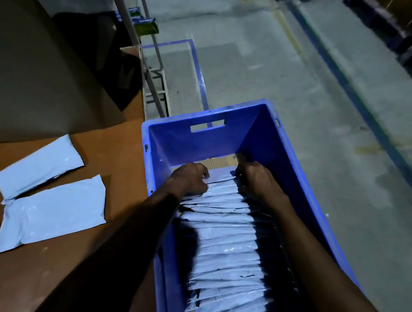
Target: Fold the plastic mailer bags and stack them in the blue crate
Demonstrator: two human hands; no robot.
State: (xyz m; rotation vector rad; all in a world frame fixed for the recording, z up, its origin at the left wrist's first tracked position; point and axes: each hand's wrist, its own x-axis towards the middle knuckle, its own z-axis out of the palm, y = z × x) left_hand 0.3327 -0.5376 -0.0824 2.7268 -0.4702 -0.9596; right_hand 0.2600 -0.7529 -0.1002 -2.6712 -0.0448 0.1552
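Note:
A blue crate [223, 133] stands on the floor beside the table, holding a long row of several folded white mailer bags [222, 245]. Both my hands are inside it at the row's far end. My left hand [189, 179] and my right hand [255, 178] each grip one end of a folded white mailer [221, 177], fingers curled over its top edge. A strip of the crate's brown bottom shows just beyond it. Two folded white mailers [39, 168] [53, 212] lie on the brown table to the left.
The brown table [114, 165] meets the crate's left wall. A large cardboard sheet [26, 73] leans at the table's back, with dark bags behind it. Metal rack legs [154, 59] and blue floor tape [199, 75] lie beyond the crate. Grey concrete floor spreads right.

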